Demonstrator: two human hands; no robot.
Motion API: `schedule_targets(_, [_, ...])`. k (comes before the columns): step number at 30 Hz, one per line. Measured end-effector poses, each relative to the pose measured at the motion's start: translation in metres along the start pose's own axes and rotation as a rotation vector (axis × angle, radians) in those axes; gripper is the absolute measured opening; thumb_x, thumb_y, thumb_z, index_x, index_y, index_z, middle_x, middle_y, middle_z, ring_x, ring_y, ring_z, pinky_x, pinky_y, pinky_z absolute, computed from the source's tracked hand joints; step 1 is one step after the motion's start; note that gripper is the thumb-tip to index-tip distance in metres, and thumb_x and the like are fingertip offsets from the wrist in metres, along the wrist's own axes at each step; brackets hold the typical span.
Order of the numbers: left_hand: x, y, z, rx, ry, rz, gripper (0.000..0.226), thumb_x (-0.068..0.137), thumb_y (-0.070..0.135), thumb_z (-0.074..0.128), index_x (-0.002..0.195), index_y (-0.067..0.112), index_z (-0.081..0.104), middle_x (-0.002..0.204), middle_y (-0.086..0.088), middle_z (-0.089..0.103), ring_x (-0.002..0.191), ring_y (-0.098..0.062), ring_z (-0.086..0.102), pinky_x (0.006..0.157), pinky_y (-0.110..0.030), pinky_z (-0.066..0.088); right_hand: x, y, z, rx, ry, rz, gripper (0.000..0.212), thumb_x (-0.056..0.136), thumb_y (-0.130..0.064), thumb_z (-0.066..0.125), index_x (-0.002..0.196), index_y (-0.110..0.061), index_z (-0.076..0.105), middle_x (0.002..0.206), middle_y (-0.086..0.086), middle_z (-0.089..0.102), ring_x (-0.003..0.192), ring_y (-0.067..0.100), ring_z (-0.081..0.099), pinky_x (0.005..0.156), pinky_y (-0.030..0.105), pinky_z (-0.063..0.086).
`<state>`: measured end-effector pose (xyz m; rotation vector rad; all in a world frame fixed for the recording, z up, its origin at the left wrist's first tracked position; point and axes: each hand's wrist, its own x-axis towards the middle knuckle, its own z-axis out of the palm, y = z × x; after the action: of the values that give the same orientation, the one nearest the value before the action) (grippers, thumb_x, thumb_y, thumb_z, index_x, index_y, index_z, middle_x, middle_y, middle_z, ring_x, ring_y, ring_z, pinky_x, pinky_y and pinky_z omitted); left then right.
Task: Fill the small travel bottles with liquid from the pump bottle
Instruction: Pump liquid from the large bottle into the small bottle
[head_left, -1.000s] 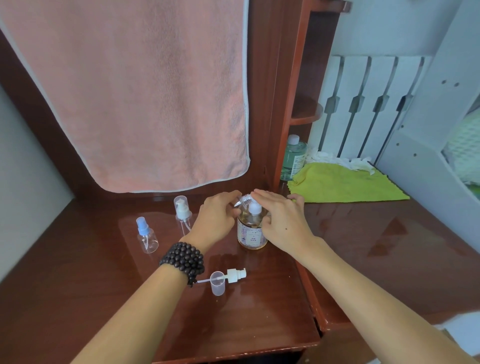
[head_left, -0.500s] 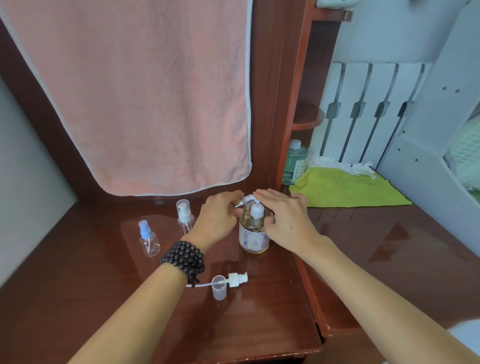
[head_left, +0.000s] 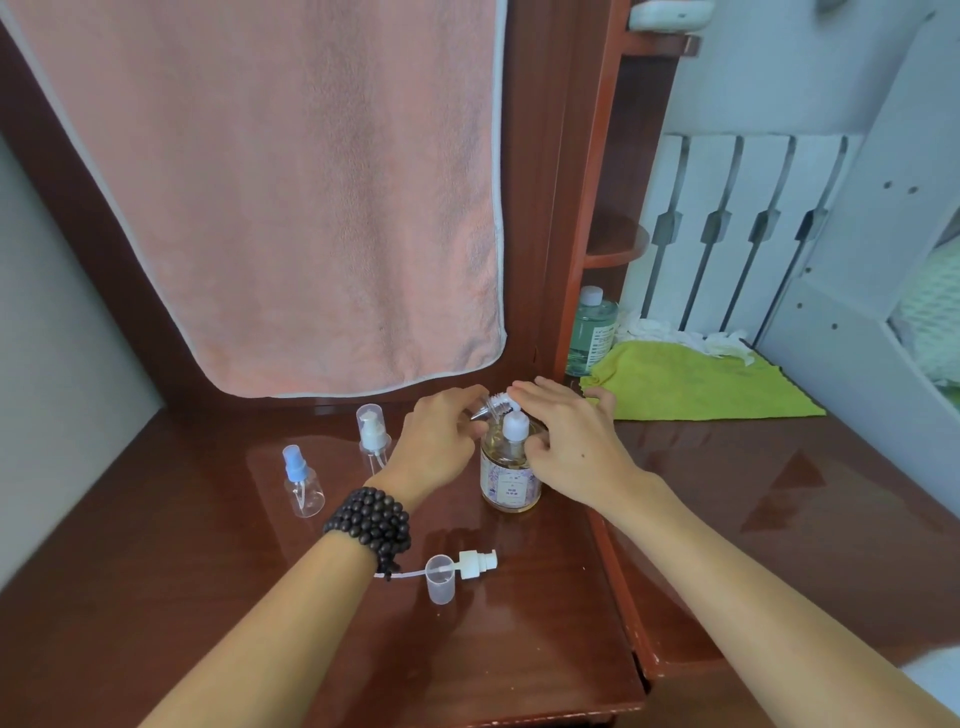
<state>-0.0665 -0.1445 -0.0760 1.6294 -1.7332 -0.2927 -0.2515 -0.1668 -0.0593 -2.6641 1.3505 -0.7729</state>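
here the pump bottle (head_left: 510, 475), amber liquid inside, stands upright toward the back of the worktop (head_left: 218, 597), near its right edge. the left hand (head_left: 441, 441) has its fingers curled around a small clear travel bottle (head_left: 491, 408), holding it tilted at the pump's spout. the right hand (head_left: 566, 441) lies over the pump head, fingers straight on top, thumb against the bottle's neck. 2 more small bottles stand upright toward the back left: 1 with a blue spray top (head_left: 303, 486), 1 with a white pump under a clear cap (head_left: 373, 435). nearer the front edge lie a loose white pump top (head_left: 475, 563) with its tube and a clear cap (head_left: 440, 578), just touching. a bead bracelet (head_left: 370, 522) wraps the left wrist. a pink towel (head_left: 270, 192) hangs behind.
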Motion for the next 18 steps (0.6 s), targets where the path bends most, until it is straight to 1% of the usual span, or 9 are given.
schedule_targets(3, [-0.001,-0.001,0.000,-0.002,0.001,-0.005,0.036,0.084,0.010,0.067,0.118,0.023,0.064,0.102,0.006,0.070,0.094,-0.022,0.065,0.088,-0.048,0.051,-0.003,-0.001,0.004,0.015,0.009,-0.007,0.071,0.068,-0.014,0.041,0.137,-0.028,0.052,0.146,-0.011,0.047,0.137,0.007,0.039,0.105,0.043,0.016])
schedule_targets(7, [-0.004,-0.003,0.006,0.013,0.004,-0.004,0.038,0.085,0.009,0.067,0.121,0.021,0.064,0.105,0.003,0.070,0.094,-0.022,0.065,0.089,-0.048,0.051,-0.005,0.002,0.006,0.030,0.016,0.008,0.067,0.070,-0.015,0.041,0.134,-0.027,0.056,0.143,-0.010,0.050,0.134,0.007,0.043,0.104,0.042,0.017])
schedule_targets(9, [-0.005,-0.005,0.008,0.014,0.003,-0.001,0.037,0.085,0.009,0.067,0.120,0.021,0.064,0.105,0.003,0.071,0.095,-0.022,0.066,0.089,-0.047,0.051,-0.005,0.002,0.007,0.025,0.000,0.013,0.063,0.073,-0.013,0.046,0.134,-0.028,0.056,0.143,-0.011,0.051,0.133,0.006,0.044,0.104,0.041,0.016])
schedule_targets(12, [-0.006,-0.007,0.012,0.012,-0.008,-0.001,0.035,0.085,0.009,0.066,0.117,0.022,0.064,0.099,0.005,0.070,0.091,-0.019,0.065,0.086,-0.045,0.052,-0.007,0.001,0.011,0.045,0.008,0.022,0.062,0.073,-0.009,0.052,0.132,-0.027,0.058,0.141,-0.010,0.052,0.131,0.006,0.046,0.104,0.043,0.016])
schedule_targets(14, [-0.007,-0.007,0.012,0.010,-0.005,0.002,0.036,0.084,0.009,0.066,0.118,0.023,0.064,0.098,0.006,0.070,0.090,-0.018,0.066,0.086,-0.045,0.053,-0.008,0.001,0.011,0.041,-0.002,0.026,0.063,0.072,-0.011,0.050,0.133,-0.027,0.057,0.142,-0.011,0.052,0.132,0.006,0.046,0.104,0.043,0.016])
schedule_targets(18, [-0.005,-0.003,0.005,0.007,0.003,0.008,0.036,0.085,0.011,0.067,0.118,0.025,0.062,0.102,0.008,0.070,0.092,-0.018,0.066,0.087,-0.047,0.052,-0.001,-0.001,0.001,0.018,-0.020,0.023,0.067,0.069,-0.021,0.039,0.134,-0.030,0.056,0.142,-0.013,0.050,0.135,0.006,0.041,0.105,0.042,0.014])
